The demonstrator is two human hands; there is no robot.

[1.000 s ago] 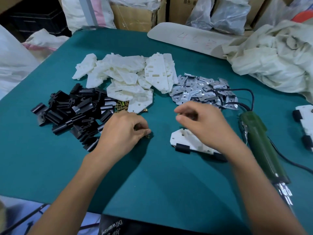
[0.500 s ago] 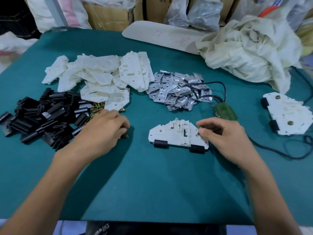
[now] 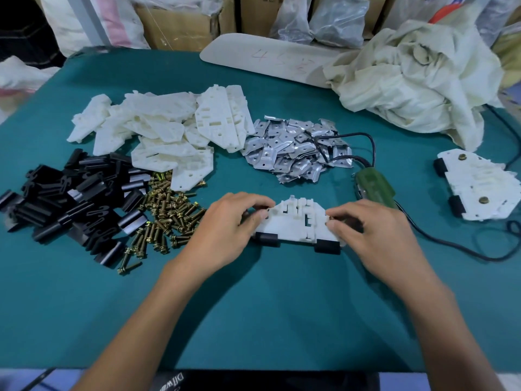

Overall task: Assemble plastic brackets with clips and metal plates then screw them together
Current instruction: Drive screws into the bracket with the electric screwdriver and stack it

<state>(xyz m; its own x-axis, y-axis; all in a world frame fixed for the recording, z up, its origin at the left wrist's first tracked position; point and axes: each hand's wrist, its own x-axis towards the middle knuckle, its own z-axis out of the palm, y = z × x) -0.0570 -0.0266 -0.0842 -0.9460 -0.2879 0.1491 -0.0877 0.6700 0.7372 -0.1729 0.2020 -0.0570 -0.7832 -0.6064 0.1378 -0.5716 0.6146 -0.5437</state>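
Teal covering spreads over the counter (image 3: 253,320), and in the head view a white plastic bracket (image 3: 293,224) lies flat on it, in the middle, just in front of the person. Two black clips (image 3: 267,239) sit on the bracket's near edge, one toward each end. The left hand (image 3: 222,232) has its fingers curled and pinches the bracket's far left corner between thumb and fingertips. The right hand (image 3: 375,235) is curled the same way, grasping the bracket's right end (whether it also holds something small there I cannot tell).

To the left lies a heap of loose black clips (image 3: 70,198), with a scatter of brass screws (image 3: 166,218) just beside it and near the left hand. Behind these is a pile of white brackets (image 3: 169,131), and to its right a heap of metal plates (image 3: 293,150). A green screwdriver (image 3: 373,184) lies just beyond the right hand, its black cable (image 3: 451,249) trailing off to the right. Further right rests a stack of finished brackets (image 3: 479,190) with clips and screws fitted. A crumpled pale cloth (image 3: 408,80) and a white board (image 3: 267,57) lie at the far edge.
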